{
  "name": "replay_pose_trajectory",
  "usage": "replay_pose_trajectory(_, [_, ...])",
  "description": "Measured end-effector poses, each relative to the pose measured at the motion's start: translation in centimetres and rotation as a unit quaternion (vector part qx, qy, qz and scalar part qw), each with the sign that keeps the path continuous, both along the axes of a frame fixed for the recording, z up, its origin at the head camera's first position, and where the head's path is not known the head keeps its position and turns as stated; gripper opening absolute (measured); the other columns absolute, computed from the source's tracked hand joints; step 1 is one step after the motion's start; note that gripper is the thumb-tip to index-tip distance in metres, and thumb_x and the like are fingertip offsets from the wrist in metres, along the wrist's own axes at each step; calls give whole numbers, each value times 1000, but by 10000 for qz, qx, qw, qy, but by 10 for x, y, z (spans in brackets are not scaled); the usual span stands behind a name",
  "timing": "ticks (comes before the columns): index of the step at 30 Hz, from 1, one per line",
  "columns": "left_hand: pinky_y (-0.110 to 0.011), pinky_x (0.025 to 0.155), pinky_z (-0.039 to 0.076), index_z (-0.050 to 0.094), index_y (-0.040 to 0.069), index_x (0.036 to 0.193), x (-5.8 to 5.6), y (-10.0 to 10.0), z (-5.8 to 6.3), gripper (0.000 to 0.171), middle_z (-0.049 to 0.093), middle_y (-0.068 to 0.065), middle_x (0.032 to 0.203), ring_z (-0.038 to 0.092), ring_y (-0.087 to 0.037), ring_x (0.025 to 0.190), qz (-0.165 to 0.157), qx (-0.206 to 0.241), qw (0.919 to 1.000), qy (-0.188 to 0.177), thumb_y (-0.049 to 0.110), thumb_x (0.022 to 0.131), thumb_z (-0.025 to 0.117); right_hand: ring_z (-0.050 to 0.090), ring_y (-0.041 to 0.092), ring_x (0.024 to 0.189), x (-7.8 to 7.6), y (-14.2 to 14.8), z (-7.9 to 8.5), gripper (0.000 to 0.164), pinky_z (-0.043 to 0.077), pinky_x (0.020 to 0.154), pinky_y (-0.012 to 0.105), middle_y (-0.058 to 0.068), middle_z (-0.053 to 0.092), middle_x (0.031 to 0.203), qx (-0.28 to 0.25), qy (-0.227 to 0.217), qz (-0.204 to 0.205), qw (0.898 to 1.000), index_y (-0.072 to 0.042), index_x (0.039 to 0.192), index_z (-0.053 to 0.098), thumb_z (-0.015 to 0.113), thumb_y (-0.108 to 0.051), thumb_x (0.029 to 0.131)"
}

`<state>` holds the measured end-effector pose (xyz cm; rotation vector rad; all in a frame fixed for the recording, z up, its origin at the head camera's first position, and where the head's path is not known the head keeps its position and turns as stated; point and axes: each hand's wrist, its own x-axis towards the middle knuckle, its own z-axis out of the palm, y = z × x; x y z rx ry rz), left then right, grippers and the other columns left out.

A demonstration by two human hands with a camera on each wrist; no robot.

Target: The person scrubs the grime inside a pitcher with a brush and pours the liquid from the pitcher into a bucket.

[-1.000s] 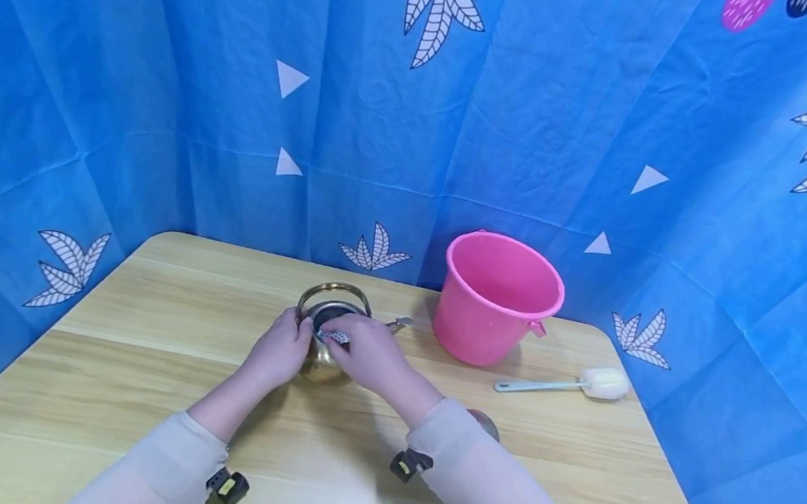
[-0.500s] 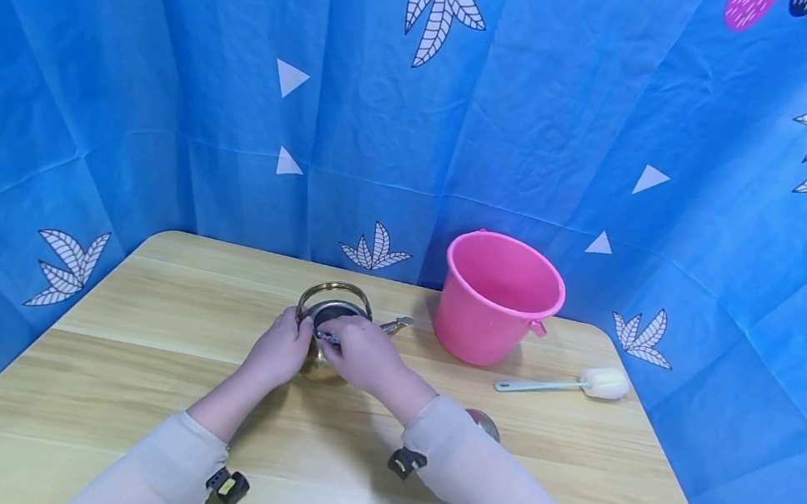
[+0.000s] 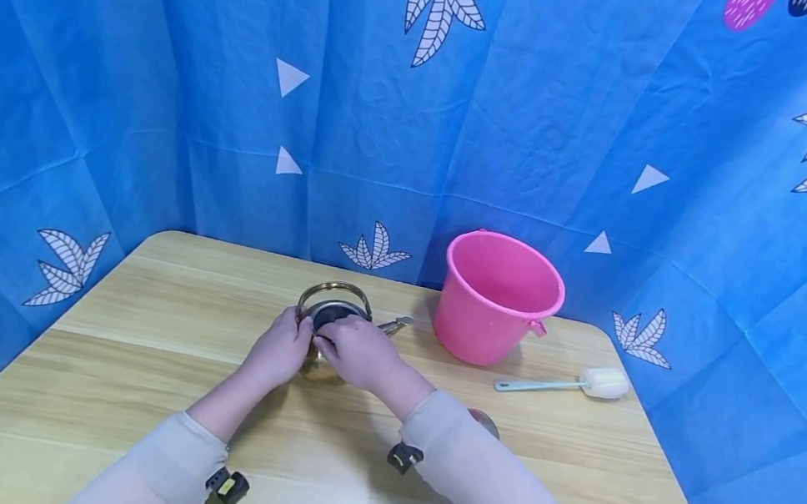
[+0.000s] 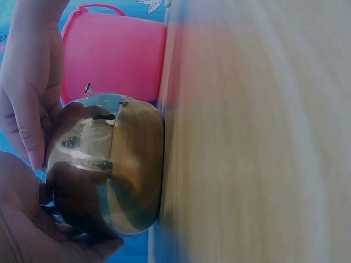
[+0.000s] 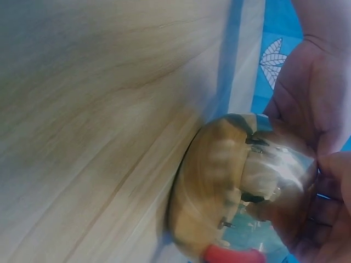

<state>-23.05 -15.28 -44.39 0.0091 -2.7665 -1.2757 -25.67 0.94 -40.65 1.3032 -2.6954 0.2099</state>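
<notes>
A shiny brass-coloured kettle (image 3: 319, 368) stands on the table, its hoop handle (image 3: 335, 286) raised and its spout (image 3: 396, 325) pointing right. My left hand (image 3: 284, 347) grips its left side by the rim and handle base; the left wrist view shows those fingers against the kettle's shoulder. Bent fingers of my right hand (image 3: 364, 355) are at the near edge of the open mouth. In earlier frames they pinch a speckled, strainer-like metal piece, which is now hidden under them. In the right wrist view, the right fingers (image 5: 329, 208) are curled at the rim.
Behind and right of the kettle stands a pink bucket (image 3: 477, 328). Right of it lies a sponge brush (image 3: 602, 383) with a pale blue handle. A small round metal piece (image 3: 484, 422) is partly covered by the right sleeve. A blue curtain (image 3: 388, 132) surrounds the table (image 3: 161, 315).
The right hand has shifted slightly left and lower over the kettle's mouth. The speckled piece between its fingers has gone out of sight. Left hand and kettle have stayed put.
</notes>
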Motion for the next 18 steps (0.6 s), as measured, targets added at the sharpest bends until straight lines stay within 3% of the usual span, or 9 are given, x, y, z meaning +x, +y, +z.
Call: replay_pose_trajectory(18, [-59,111,35,33,-19,142,1,0,1,56,43,-39,141,42,-51,133,-6,-31,10000,-30,25,108,29,70,20,96,-4,-3,4,29,55,90,37,-1,71,89,433,-220,-46,9988,-14,93,70,49,-30,106])
